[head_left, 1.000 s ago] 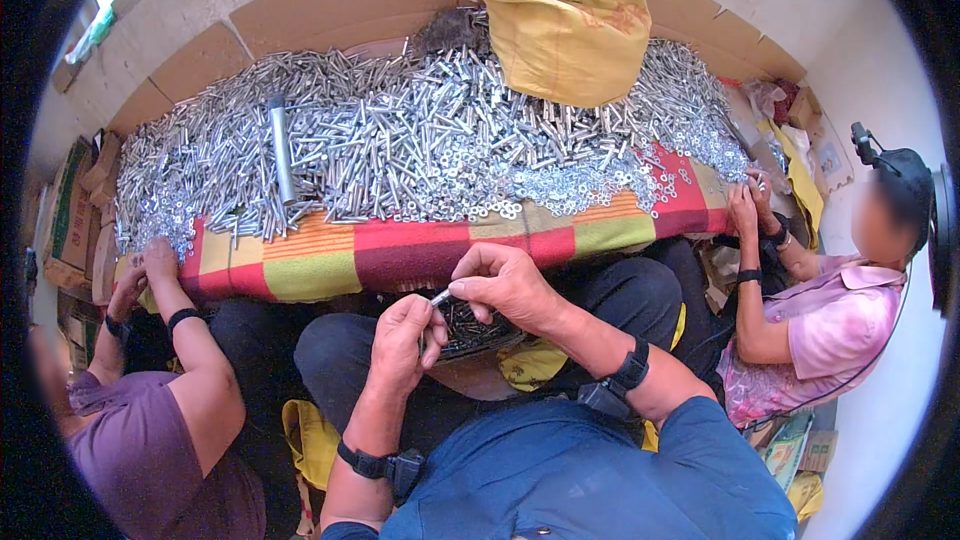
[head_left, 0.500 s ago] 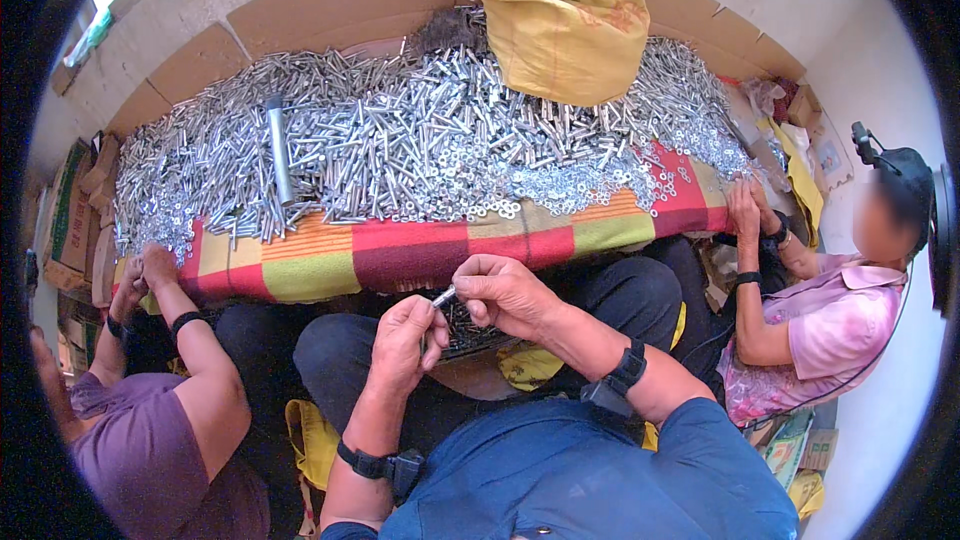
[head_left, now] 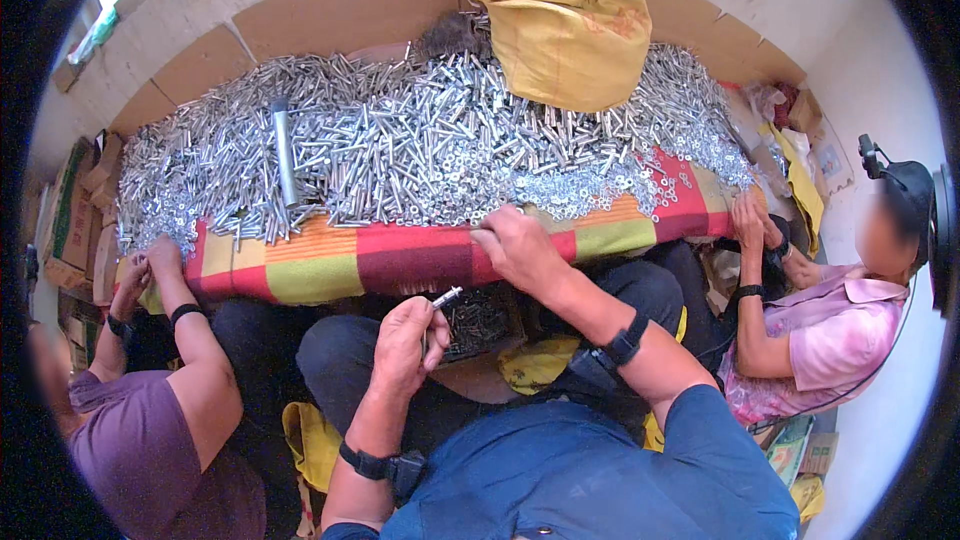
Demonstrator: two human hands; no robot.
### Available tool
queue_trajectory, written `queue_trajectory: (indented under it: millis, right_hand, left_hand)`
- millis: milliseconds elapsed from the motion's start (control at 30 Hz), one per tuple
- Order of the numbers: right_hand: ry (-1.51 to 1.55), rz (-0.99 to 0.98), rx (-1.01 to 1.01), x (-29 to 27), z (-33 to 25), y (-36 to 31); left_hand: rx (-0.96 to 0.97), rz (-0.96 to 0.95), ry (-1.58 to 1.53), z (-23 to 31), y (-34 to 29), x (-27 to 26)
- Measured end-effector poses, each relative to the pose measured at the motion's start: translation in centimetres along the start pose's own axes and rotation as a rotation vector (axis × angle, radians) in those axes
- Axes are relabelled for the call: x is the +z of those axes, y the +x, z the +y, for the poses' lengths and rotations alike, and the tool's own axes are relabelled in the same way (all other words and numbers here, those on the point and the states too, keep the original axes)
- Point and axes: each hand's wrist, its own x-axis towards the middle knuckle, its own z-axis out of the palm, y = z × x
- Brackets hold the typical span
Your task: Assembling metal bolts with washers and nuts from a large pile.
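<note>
Metal bolt (head_left: 447, 297): in the head view it is gripped between thumb and fingers of the left hand (head_left: 404, 336), its end sticking out past the fingertips toward the upper right. Well apart from it, the right hand (head_left: 524, 254) has its fingers curled at the checked blanket (head_left: 412, 258) (whether they pinch anything, I cannot tell). Just beyond those fingers lie small metal rings (head_left: 455, 195).

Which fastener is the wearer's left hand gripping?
The slim silvery fastener poking up and rightward from the wearer's left hand. Unlike it, those in the big heap lie loose on the checked blanket.
</note>
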Motion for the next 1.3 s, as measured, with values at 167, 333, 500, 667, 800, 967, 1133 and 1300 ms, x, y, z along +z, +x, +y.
queue_trajectory:
  millis: [167, 333, 500, 667, 800, 967, 1133, 1300]
  right_hand:
    - [-0.118, -0.068, 0.380, 1.7, 2.3, 0.9]
    - [-0.160, -0.248, 0.399, 1.6, 3.5, 2.3]
    - [-0.067, -0.440, 0.457, 0.8, 4.7, 2.0]
    - [0.456, -0.333, 0.611, -1.4, 0.3, 1.7]
    - [1.088, -0.356, 0.804, -2.9, -3.9, 1.3]
    - [1.109, -0.326, 0.727, -2.7, -6.2, 1.0]
    - [0.977, -0.315, 0.603, -3.5, -6.8, 1.2]
    - [0.729, -0.313, 0.348, -3.2, -6.0, 0.6]
  left_hand:
    - [0.000, 0.013, -0.003, 0.1, -0.1, -0.1]
    - [-0.007, -0.006, -0.032, 0.1, -0.1, -0.3]
    - [-0.011, -0.003, -0.036, 0.3, 0.0, 0.0]
    - [-0.011, 0.013, -0.027, 0.3, -0.3, -0.3]
    - [-0.005, 0.010, -0.050, 0.3, -0.2, 0.0]
    - [-0.017, 0.004, -0.035, 0.3, -0.2, 0.0]
    - [-0.005, 0.013, -0.018, 0.3, -0.3, -0.1]
    - [-0.008, 0.008, -0.009, 0.0, -0.1, -0.2]
